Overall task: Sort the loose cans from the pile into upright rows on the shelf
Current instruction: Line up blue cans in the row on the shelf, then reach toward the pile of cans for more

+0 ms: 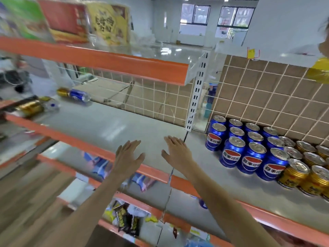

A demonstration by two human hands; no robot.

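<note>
Reaching both open, empty hands (left hand [127, 154], right hand [176, 151]) over bare shelf [110, 129]; upright cans [252, 148] standing right, loose cans [74, 94] lying far left.

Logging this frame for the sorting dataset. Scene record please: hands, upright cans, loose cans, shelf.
left hand: open, holds nothing, over the shelf front edge
right hand: open, holds nothing, fingers straight
blue cans: upright in rows, right bay
gold cans: upright, right of the blue ones
loose cans: lying on their sides, far left
shelf: grey deck, orange lip
</note>
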